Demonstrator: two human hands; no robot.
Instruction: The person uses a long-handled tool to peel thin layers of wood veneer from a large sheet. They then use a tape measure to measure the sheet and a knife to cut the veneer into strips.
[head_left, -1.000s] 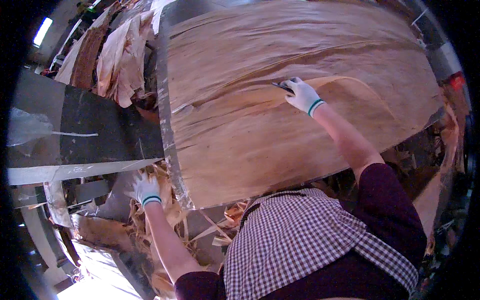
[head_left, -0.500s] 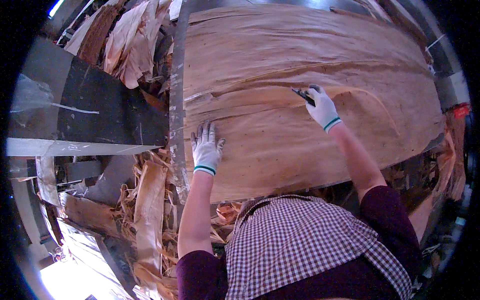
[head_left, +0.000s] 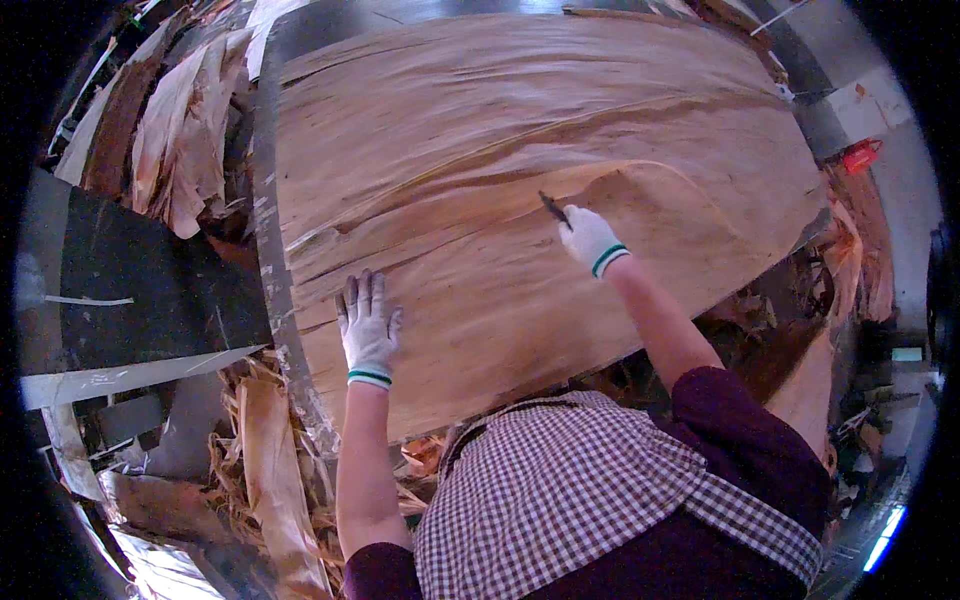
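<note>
A large, thin brown wood veneer sheet [head_left: 480,340] covers the table in front of me, wrinkled and split along its grain. My left hand [head_left: 369,325], in a white glove with greyish fingertips, lies flat on its near left part, fingers spread. My right hand [head_left: 590,240], gloved alike, is closed around a dark, slim knife [head_left: 552,206] pointing to the far left. The knife is over the near edge of a lighter, curved veneer strip [head_left: 585,180] crossing the sheet's middle. Whether its tip touches the veneer I cannot tell.
A dark, pale-edged bench [head_left: 150,290] stands left of the table. Torn veneer pieces [head_left: 185,130] hang at the far left, and long scraps [head_left: 275,460] lie below the table's left edge. More veneer scraps [head_left: 850,240] hang at the right, near a red object [head_left: 860,155].
The view has tilted and shifted, so the table appears turned. My right hand has drawn the knife slightly nearer to me. The left hand still lies flat on the sheet.
</note>
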